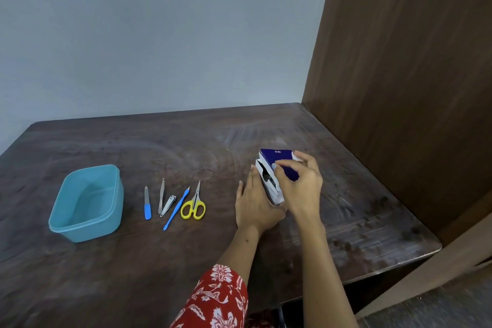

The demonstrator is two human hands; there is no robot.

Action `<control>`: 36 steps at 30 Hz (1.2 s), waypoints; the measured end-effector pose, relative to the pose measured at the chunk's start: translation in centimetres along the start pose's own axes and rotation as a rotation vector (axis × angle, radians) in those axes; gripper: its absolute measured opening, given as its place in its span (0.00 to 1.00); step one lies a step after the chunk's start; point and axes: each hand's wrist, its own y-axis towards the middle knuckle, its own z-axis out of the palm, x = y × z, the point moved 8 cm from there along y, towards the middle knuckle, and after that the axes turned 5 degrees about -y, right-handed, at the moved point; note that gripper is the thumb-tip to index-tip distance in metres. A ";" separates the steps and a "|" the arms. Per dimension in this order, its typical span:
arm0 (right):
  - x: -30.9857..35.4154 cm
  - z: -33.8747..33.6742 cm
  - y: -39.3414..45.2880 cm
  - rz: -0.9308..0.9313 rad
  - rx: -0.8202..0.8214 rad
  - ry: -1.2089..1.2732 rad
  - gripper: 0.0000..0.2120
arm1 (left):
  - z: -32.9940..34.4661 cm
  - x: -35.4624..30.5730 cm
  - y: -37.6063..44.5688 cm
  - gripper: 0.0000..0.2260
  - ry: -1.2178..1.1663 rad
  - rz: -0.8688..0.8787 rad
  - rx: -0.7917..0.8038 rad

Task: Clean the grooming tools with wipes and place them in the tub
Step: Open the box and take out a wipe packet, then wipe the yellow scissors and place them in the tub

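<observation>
Right now we steady the wipe box (pixel 277 168) with our left hand (pixel 255 204), whose straight fingers press flat against its near side, while our right hand (pixel 299 184) curls over the top and grips it, a fingertip at the dark opening. To do this step well, we judge it best to keep the left hand pressing so the box does not slide on the surface (pixel 186 261), and to draw out a single wipe slowly.

The tools wait untouched in a row well left of the box: nail file (pixel 147 204), tweezers (pixel 161 196), nail clipper (pixel 168 205), blue cuticle stick (pixel 176 209) and yellow scissors (pixel 193 206). The blue tub (pixel 87 202) stands left of them.

We cannot see any wipe inside the opening; our right palm hides the box's far end, and its print is too small to read.
</observation>
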 end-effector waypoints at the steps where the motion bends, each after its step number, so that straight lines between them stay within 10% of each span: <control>1: 0.0 0.2 0.0 -0.005 0.016 -0.026 0.05 | 0.0 0.0 0.0 0.44 -0.004 -0.002 -0.002; 18: 1.8 0.0 -1.4 -0.067 0.018 -0.077 0.15 | -1.0 -0.4 -1.5 0.51 -0.165 -0.037 0.106; 28: 6.4 1.1 -5.4 -0.027 0.013 0.223 0.18 | -12.2 1.7 -8.2 0.16 -0.108 0.086 -0.217; 36: 6.7 7.9 -9.7 0.116 0.307 0.120 0.17 | -18.3 5.8 -12.7 0.13 -0.096 0.027 -0.383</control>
